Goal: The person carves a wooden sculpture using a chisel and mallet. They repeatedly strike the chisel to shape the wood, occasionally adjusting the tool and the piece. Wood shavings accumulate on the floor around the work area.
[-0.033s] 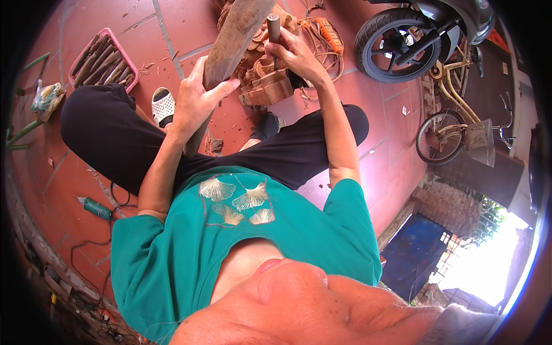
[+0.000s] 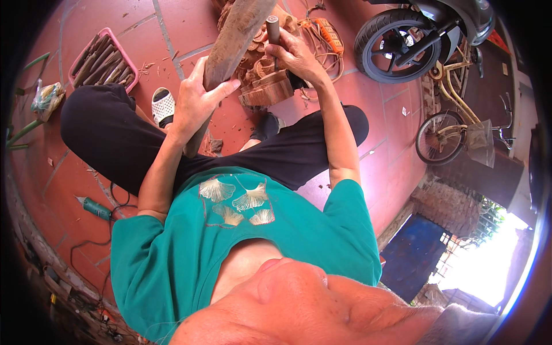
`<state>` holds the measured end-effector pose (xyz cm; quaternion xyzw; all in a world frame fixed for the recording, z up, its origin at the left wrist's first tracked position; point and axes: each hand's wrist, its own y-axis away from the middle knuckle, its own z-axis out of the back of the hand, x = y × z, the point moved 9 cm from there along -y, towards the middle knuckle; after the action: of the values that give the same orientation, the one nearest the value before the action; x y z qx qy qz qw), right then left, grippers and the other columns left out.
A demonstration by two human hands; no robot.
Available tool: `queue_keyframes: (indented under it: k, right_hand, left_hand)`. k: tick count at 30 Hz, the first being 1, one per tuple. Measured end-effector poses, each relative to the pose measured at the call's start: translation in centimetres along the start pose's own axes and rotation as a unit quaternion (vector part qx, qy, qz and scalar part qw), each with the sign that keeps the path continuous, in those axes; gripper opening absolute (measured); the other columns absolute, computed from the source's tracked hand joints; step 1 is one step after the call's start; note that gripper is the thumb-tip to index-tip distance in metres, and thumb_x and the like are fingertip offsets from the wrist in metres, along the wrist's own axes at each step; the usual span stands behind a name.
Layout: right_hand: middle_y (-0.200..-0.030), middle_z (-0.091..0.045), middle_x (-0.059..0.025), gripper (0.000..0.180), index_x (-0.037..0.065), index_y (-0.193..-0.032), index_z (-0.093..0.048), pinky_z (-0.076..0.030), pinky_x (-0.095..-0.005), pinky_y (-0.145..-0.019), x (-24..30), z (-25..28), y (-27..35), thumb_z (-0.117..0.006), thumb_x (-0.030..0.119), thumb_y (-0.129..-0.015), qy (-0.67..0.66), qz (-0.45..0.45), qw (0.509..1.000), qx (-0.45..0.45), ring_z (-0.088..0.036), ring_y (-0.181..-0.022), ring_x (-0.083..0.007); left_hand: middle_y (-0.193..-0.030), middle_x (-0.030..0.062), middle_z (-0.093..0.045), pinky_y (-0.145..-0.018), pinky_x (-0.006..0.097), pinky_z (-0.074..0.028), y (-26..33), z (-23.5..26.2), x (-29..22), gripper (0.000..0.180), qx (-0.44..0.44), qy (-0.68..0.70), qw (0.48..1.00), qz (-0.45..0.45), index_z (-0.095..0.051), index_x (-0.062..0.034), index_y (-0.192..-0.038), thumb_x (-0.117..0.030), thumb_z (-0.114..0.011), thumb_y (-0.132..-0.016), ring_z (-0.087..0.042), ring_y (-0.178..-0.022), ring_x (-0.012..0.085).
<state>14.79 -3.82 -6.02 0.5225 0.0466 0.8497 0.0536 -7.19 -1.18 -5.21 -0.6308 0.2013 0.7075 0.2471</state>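
My left hand (image 2: 198, 98) is closed around a long club-shaped wooden mallet (image 2: 236, 43), its thick end slanting up past the top edge and its narrow end reaching down by my lap. In my right hand (image 2: 298, 56) a chisel (image 2: 273, 30) stands nearly upright, its round butt facing up; its lower end is hidden. Beneath and beside that hand lies a brown carved wood block (image 2: 267, 91) with deep curling relief. The mallet hangs just left of the chisel, apart from it, and covers part of the carving.
A pink basket (image 2: 134, 73) of stick-like tools stands at far left, near a plastic bag (image 2: 47, 99). A green corded power tool (image 2: 95, 208) lies on the tiles. Beyond the carving are an orange power strip (image 2: 329, 35) and cords; a motorbike wheel (image 2: 397, 45) and bicycle (image 2: 443, 137) stand right.
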Motion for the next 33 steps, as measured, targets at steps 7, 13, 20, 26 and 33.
queue_keyframes:
  k: [7,13,20,26,33]
  right_hand:
    - [-0.087,-0.060,0.0036,0.022,0.006,-0.112,-0.060,-0.042,-0.0210,-0.063,-1.0,0.5,-1.0,-0.069,0.021,-0.097,0.038,0.032,0.999,0.001,-0.053,-0.076,-0.0035]
    - [-0.089,-0.063,0.0035,0.024,0.007,-0.108,-0.061,-0.046,-0.0212,-0.066,-0.4,0.2,-0.5,-0.072,0.024,-0.096,-0.050,0.006,0.999,0.003,-0.057,-0.080,-0.0036]
    - [-0.083,-0.059,-0.0006,0.017,0.001,-0.099,-0.062,-0.048,-0.0272,-0.071,1.7,-0.2,-0.6,-0.071,0.013,-0.093,0.024,-0.003,1.000,-0.009,-0.056,-0.078,-0.0075]
    - [-0.088,-0.060,-0.0029,0.026,0.001,-0.109,-0.063,-0.048,-0.0289,-0.074,-0.1,-0.2,-1.0,-0.073,0.016,-0.090,0.038,0.039,0.998,-0.006,-0.057,-0.081,-0.0095]
    - [-0.095,-0.065,-0.0008,0.022,0.002,-0.113,-0.062,-0.050,-0.0234,-0.073,0.4,-1.2,-1.0,-0.068,0.012,-0.095,0.103,0.062,0.993,0.006,-0.064,-0.085,-0.0069]
  left_hand:
    - [-0.093,0.0098,-0.071,-0.067,0.029,-0.053,-0.7,0.3,-0.5,0.055,-0.021,0.022,0.999,-0.029,-0.054,0.0017,-0.131,-0.023,-0.078,-0.088,-0.064,-0.073,0.0123]
    - [-0.097,0.0118,-0.072,-0.076,0.031,-0.055,-0.3,0.7,-1.6,0.052,-0.041,0.044,0.998,-0.025,-0.054,0.0019,-0.129,-0.017,-0.079,-0.087,-0.067,-0.085,0.0136]
    - [-0.094,0.0134,-0.072,-0.076,0.035,-0.055,-0.8,-0.7,0.4,0.050,0.048,-0.140,0.989,0.027,-0.053,0.0011,-0.127,-0.021,-0.077,-0.089,-0.069,-0.084,0.0158]
    - [-0.082,0.0074,-0.070,-0.066,0.031,-0.054,-0.3,1.1,-2.1,0.047,-0.031,0.041,0.998,-0.031,-0.054,0.0017,-0.122,-0.022,-0.077,-0.089,-0.067,-0.070,0.0148]
    - [-0.078,0.0048,-0.067,-0.060,0.028,-0.051,-0.8,0.4,-0.4,0.045,-0.005,-0.056,0.998,-0.039,-0.056,-0.0012,-0.122,-0.025,-0.077,-0.089,-0.064,-0.067,0.0099]
